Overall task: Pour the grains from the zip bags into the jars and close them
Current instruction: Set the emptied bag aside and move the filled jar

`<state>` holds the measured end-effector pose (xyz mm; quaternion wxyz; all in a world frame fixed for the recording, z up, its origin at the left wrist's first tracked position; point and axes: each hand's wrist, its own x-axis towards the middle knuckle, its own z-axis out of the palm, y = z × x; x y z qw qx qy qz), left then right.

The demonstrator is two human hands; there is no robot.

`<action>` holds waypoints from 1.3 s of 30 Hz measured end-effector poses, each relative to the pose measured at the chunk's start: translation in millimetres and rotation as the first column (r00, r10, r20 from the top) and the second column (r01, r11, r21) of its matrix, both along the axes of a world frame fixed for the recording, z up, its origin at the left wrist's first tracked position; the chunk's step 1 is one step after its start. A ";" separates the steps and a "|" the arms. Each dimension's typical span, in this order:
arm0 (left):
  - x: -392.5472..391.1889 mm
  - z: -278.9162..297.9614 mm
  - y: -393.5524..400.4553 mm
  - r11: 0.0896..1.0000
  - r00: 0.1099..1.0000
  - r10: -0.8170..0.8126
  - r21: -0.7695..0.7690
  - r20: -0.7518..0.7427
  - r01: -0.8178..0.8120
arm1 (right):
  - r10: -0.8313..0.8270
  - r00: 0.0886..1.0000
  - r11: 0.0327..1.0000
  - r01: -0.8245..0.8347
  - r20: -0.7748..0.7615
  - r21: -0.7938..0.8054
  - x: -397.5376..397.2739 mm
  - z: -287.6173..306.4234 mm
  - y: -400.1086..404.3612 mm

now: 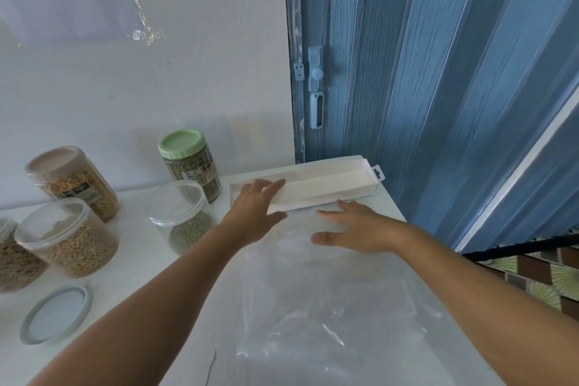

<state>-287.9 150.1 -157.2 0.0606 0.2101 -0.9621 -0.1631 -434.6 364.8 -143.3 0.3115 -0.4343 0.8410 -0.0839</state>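
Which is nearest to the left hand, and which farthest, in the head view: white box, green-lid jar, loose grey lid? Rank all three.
From the left hand:
1. White box, under its fingertips, at the back of the table.
2. Green-lid jar, to its left by the wall.
3. Loose grey lid, far left, at the near edge.

The table (150,298) is smooth, matt white. On it lies a thin, clear, shiny plastic bag (329,307). At 12 o'clock of the bag sits a matt white paper box (329,185). The jars (178,213) are clear, glossy plastic. The door (438,72) has rough, wood-like grain.
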 end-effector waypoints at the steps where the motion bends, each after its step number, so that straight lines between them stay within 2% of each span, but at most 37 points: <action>1: 7.1 6.2 9.5 1.000 0.999 0.008 0.002 -0.038 -0.008 | -0.004 0.999 1.000 0.005 0.032 -0.021 -1.2 8.0 2.1; 3: 27.7 16.2 29.8 0.995 0.996 -0.026 0.097 -0.089 0.034 | 0.021 0.998 1.000 -0.020 0.064 -0.025 1.7 23.0 9.5; 4: 39.5 19.8 39.6 0.982 0.995 -0.067 0.171 -0.068 0.077 | 0.048 0.997 0.999 -0.049 0.066 0.007 5.8 30.3 14.3; 7: 70.3 21.7 59.2 0.937 0.972 -0.177 0.330 0.156 0.117 | 0.111 0.992 0.981 -0.119 0.061 0.153 21.2 39.9 27.0; 9: 81.0 11.9 62.9 0.945 0.926 -0.219 0.303 0.308 0.123 | 0.127 0.990 0.964 -0.138 0.059 0.229 31.2 34.0 34.8; 12: 87.9 -12.6 62.4 0.967 0.881 -0.243 0.169 0.406 0.189 | 0.173 0.985 0.945 -0.167 0.003 0.281 44.3 12.4 46.4; 17: 91.9 -42.4 65.5 0.968 0.883 -0.235 0.017 0.407 0.250 | 0.228 0.964 0.963 -0.202 -0.138 0.178 57.4 -27.1 63.3; 21: 93.2 -43.4 68.6 0.966 0.880 -0.221 -0.033 0.421 0.258 | 0.230 0.943 0.971 -0.206 -0.241 0.121 60.0 -48.7 68.8; 23: 91.5 -41.0 68.4 0.968 0.874 -0.224 -0.001 0.431 0.249 | 0.226 0.934 0.973 -0.206 -0.276 0.101 60.0 -54.9 70.7; 27: 86.8 -16.6 66.7 0.971 0.916 -0.178 0.214 0.360 0.105 | 0.226 0.937 0.974 -0.212 -0.268 0.081 58.9 -57.1 73.0; 29: 85.2 -6.1 71.3 0.967 0.928 -0.178 0.233 0.326 0.104 | 0.228 0.939 0.974 -0.216 -0.259 0.074 58.2 -56.8 73.6; 34: 94.1 -25.2 91.9 0.961 0.870 -0.276 0.123 0.409 0.247 | 0.223 0.935 0.974 -0.206 -0.274 0.088 60.3 -57.5 72.5; 39: 99.0 -45.9 95.8 0.960 0.883 -0.260 0.004 0.391 0.282 | 0.199 0.936 0.980 -0.191 -0.289 0.055 63.2 -59.6 73.4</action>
